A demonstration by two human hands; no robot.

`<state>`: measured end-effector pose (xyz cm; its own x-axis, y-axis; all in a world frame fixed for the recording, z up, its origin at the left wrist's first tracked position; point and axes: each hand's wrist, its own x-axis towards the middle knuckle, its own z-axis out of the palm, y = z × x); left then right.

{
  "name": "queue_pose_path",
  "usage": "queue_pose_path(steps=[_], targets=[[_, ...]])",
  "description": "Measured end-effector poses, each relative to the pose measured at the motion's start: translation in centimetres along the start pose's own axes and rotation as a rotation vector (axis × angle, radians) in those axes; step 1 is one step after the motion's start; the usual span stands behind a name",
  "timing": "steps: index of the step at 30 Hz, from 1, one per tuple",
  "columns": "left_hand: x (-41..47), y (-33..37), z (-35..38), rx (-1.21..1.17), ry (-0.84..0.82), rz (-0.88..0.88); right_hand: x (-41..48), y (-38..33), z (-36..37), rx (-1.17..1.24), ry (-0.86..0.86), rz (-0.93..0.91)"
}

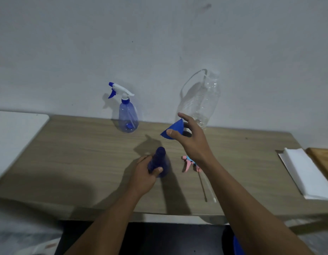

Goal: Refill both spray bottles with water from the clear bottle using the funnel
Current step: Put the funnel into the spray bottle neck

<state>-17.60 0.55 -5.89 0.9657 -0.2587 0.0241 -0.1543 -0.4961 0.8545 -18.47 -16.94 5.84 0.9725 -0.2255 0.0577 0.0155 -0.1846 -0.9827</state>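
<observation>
1. Blue funnel (pixel 175 128) is tilted above the table (pixel 76 153), pinched between the right hand's (pixel 189 142) thumb and fingers.
2. Left hand (pixel 143 173) fingers curl round the open dark-blue spray bottle (pixel 159 157) on the table, nearer than the funnel.
3. A pink trigger head (pixel 189 162) lies just to its right.
4. The capped spray bottle (pixel 128 116) and the clear bottle (pixel 203 100) stand by the wall.

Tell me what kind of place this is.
Likely a plain home or workshop room: a wood-grain table against a bare pale wall, a spray bottle standing on it.
</observation>
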Motion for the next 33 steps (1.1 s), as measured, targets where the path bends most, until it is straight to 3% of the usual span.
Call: queue_pose_path(steps=[7, 20, 33], targets=[[0.5, -1.0, 0.0, -0.033, -0.026, -0.056, -1.2, 1.0, 2.6, 0.035, 0.113, -0.065], [0.0, -0.8, -0.2, -0.071, -0.042, -0.119, -3.2, 4.1, 3.7, -0.131, -0.009, 0.012], [-1.0, 0.0, 0.1, -0.223, 0.025, -0.141, -3.2, 2.6, 3.4, -0.288, 0.009, -0.008]])
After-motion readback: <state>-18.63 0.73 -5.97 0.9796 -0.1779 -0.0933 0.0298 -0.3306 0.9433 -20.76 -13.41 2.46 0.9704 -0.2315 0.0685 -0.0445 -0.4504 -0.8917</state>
